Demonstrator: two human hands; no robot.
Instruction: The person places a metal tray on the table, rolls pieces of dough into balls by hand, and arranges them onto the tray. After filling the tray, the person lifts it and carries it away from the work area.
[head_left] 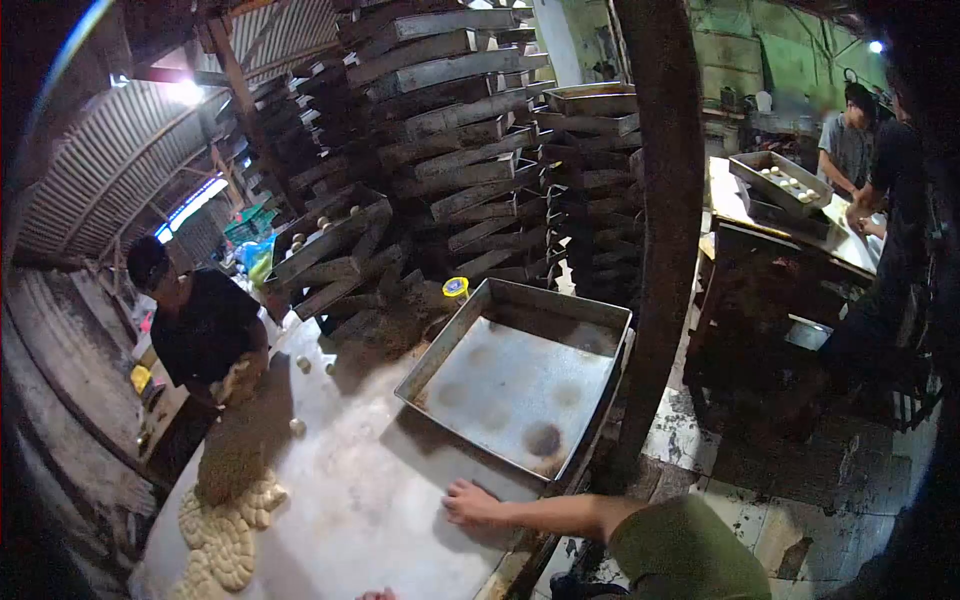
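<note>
My right hand (474, 503) lies on the pale floury table (350, 490), its fingers a little apart and nothing visible in it. Just beyond it stands a square metal tray (500, 385) with dark round marks on its bottom and no dough in it. Only the fingertips of my left hand (377, 594) show at the bottom edge; what it holds, if anything, is hidden. To the left lies a pile of dough pieces (225, 540), and a few small dough balls (298, 427) are scattered farther up the table.
A co-worker in a dark shirt (205, 325) stands at the table's far left. Tall stacks of metal trays (460, 130) rise behind it. A dark post (672, 200) stands to the right. Two people work at another table (780, 232), beside a tray of dough balls (785, 180).
</note>
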